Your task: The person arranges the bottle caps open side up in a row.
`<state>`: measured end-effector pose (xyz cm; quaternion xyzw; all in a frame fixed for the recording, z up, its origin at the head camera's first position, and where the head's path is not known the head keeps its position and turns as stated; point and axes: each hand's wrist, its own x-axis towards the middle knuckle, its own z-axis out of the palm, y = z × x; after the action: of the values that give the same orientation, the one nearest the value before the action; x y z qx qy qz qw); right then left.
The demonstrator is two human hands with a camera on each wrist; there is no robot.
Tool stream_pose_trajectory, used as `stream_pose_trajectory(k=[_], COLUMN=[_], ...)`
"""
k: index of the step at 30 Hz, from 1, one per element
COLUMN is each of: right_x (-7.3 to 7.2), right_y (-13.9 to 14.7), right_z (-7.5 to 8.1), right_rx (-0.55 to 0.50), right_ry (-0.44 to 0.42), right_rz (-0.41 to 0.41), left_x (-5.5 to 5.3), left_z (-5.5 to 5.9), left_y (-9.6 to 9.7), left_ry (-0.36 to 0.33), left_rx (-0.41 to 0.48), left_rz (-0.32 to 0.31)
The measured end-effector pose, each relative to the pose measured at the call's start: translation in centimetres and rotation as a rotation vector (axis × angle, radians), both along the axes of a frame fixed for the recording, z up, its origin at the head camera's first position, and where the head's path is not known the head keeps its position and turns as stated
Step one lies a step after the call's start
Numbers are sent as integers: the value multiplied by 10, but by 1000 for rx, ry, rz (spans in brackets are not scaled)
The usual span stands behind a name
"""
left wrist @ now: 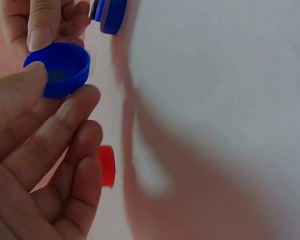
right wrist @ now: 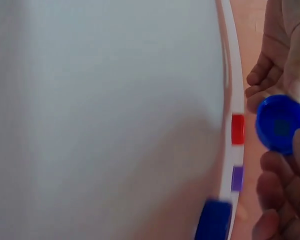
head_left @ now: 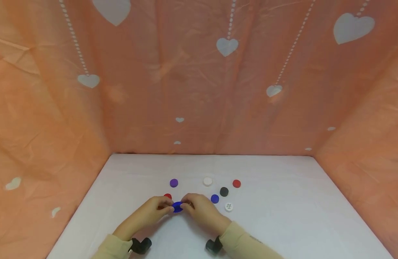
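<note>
Both hands pinch one blue bottle cap [head_left: 177, 207] between thumb and fingers, the left hand [head_left: 156, 209] at its left edge and the right hand [head_left: 203, 211] at its right. In the left wrist view the blue cap [left wrist: 72, 62] shows its hollow inside, with a dark patch at the bottom. The same cap [right wrist: 277, 112] stands off the table in the right wrist view, thumbs lapping over its rim. Just behind the left hand's fingers lies a red cap [head_left: 167, 196], partly covered in the head view.
Behind the hands lie a purple cap [head_left: 173, 183] and a white cap [head_left: 207, 181]. To the right are another blue cap [head_left: 215, 199], a black cap [head_left: 224, 191], a second red cap [head_left: 236, 183] and a white cap with a printed mark [head_left: 229, 207]. Orange cloth [head_left: 199, 108] encloses the white table [head_left: 299, 208].
</note>
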<state>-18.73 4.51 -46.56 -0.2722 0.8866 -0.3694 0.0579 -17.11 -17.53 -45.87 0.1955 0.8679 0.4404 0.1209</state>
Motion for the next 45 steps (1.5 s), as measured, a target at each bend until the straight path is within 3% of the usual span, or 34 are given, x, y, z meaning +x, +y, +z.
stream_pose_trajectory(k=[11,20,25,30,40,45], right_x=[20,22,21,20,21,22], right_y=[-24,-31,-33,-35,-37,-36], right_z=[-4,-9,-11,-11,-9,-11], right_rx=[2,14,3,25,75,65], right_ry=[-51,-105,-121,-132,-152,-165], right_rz=[-33,-67,-46,-43,-48,-43], left_x=[5,5,3,2,2,0], left_z=[-9,-14,-21,-24,-23,-21], left_y=[-20,-21,-22,-24,-28,-31], left_ry=[30,41,57,14,-56,-78], left_rx=[-55,-54,-33,22,41,53], left_rz=[-16,112,137,157,109,37])
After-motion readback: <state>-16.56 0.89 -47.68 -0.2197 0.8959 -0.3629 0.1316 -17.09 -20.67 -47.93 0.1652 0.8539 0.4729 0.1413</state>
